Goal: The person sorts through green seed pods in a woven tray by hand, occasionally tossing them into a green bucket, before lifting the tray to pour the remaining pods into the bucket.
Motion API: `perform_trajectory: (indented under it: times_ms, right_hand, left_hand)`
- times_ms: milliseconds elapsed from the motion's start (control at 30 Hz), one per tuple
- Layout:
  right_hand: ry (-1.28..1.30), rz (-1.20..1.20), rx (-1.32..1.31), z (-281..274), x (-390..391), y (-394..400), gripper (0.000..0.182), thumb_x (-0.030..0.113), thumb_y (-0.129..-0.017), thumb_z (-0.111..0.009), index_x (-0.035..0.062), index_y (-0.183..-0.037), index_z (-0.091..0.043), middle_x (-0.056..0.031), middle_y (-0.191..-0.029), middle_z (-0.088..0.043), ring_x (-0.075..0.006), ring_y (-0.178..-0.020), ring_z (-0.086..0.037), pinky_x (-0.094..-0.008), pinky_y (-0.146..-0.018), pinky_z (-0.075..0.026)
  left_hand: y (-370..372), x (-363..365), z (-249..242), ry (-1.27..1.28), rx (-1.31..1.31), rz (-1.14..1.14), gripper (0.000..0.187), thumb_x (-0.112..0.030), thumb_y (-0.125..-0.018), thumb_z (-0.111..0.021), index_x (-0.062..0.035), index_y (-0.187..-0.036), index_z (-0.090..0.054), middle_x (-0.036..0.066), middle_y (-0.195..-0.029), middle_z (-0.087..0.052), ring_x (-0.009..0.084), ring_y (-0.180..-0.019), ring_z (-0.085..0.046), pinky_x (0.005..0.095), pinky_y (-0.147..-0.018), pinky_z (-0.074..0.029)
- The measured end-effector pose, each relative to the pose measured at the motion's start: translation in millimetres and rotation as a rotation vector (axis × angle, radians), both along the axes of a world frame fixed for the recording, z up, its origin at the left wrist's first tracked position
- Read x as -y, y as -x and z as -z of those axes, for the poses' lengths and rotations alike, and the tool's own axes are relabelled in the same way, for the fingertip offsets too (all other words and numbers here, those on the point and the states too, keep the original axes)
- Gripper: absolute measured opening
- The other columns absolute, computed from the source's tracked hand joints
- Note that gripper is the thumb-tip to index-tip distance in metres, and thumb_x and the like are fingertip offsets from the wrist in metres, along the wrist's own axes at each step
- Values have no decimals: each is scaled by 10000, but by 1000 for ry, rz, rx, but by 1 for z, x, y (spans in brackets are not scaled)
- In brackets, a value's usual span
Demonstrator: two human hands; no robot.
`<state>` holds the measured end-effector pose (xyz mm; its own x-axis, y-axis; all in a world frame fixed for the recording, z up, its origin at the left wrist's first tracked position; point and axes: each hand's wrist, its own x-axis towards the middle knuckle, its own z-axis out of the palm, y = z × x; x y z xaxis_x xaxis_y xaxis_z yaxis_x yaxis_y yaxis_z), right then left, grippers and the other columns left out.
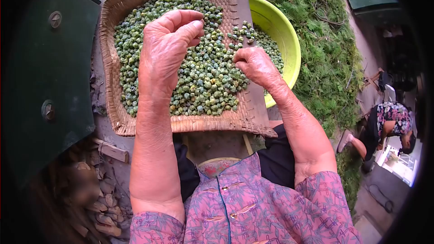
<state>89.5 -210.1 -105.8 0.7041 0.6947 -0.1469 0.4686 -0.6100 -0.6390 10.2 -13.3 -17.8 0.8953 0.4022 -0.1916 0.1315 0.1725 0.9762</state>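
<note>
Small round green pods (199,81) lie heaped in a shallow woven basket (110,63) in front of me. Over the heap is my left hand (174,40), its thumb and forefinger pinched together; whatever they hold is too small to make out. At the basket's right edge, my right hand (255,65) is closed, fingers curled beside a few pods on the flat strip (257,101); its contents are hidden. A yellow-green tub (291,40) stands under that edge, with more green pods inside.
Cut green foliage (325,63) covers the ground at the right. Beyond it a person (393,119) bends over near a white object. Dark green panels (49,72) stand at the left, with wood pieces (106,199) below.
</note>
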Motion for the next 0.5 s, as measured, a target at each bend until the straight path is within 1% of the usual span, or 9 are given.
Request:
perform_trajectory:
  times_ms: [67, 100, 167, 233, 300, 333, 367, 467, 500]
  right_hand:
    - [286, -64, -94, 2, 6, -3, 162, 132, -731, -661, 22, -849, -668, -153, -795, -655, -291, -799, -644, -392, -736, -506]
    - [287, -63, -96, 2, 4, -1, 162, 132, -731, -661, 22, -849, -668, -153, -795, -655, -291, -799, -644, -392, -736, -506]
    - [482, -121, -43, 2, -1, 6, 166, 140, -716, -670, 19, -830, -666, -157, -804, -651, -305, -810, -638, -403, -738, -503]
    - [499, -123, -28, 6, 0, 5, 151, 137, -720, -655, 24, -819, -665, -156, -813, -649, -320, -810, -632, -411, -740, -499]
    - [362, -60, -7, 7, 3, 2, 144, 136, -739, -622, 15, -807, -658, -164, -795, -644, -311, -783, -633, -404, -737, -498]
    - [227, 0, -132, 5, 5, -4, 152, 131, -751, -590, 3, -810, -646, -160, -759, -634, -296, -755, -629, -385, -736, -495]
    - [123, -2, -126, 0, 7, -7, 144, 134, -777, -592, 1, -819, -630, -114, -720, -629, -211, -673, -625, -341, -649, -500]
    - [-27, 179, -616, -19, 6, -11, 101, 123, -855, -591, 22, -858, -601, -18, -722, -600, -73, -595, -591, -226, -498, -458]
    - [-30, 178, -613, -18, 5, -11, 101, 123, -855, -591, 22, -858, -601, -18, -722, -600, -73, -595, -591, -226, -498, -458]
  left_hand:
    - [0, 0, -1, -14, -14, 12, 211, -88, -862, -600, 15, -1043, -628, 82, -944, -663, 127, -822, -626, 266, -758, -513]
    - [1, 0, 0, -29, -27, 24, 209, -93, -863, -599, 12, -1041, -631, 81, -941, -664, 126, -819, -625, 264, -754, -512]
    - [1, 1, 0, -32, -37, 36, 205, -94, -863, -598, 8, -1037, -635, 79, -939, -664, 123, -816, -624, 263, -752, -510]
    - [0, 0, 1, -39, -44, 45, 201, -95, -864, -598, 4, -1034, -638, 77, -937, -664, 120, -813, -622, 261, -751, -509]
    - [0, 0, 3, -63, -45, 96, 201, -99, -856, -609, 2, -1027, -643, 70, -922, -663, 112, -805, -617, 253, -749, -505]
    - [0, 0, 3, -95, -59, 113, 205, -103, -853, -615, 2, -1026, -644, 65, -913, -662, 108, -800, -615, 250, -742, -501]
    - [-1, 0, 4, -129, -72, 128, 209, -107, -849, -622, 2, -1025, -644, 60, -903, -660, 105, -795, -612, 246, -736, -498]
    - [-2, 0, 8, -188, -44, 143, 209, -102, -841, -626, 9, -1017, -644, 49, -879, -656, 96, -773, -599, 235, -713, -485]
    - [-2, 1, 8, -205, -54, 147, 207, -97, -839, -625, 11, -1015, -643, 48, -874, -656, 92, -767, -595, 232, -709, -481]
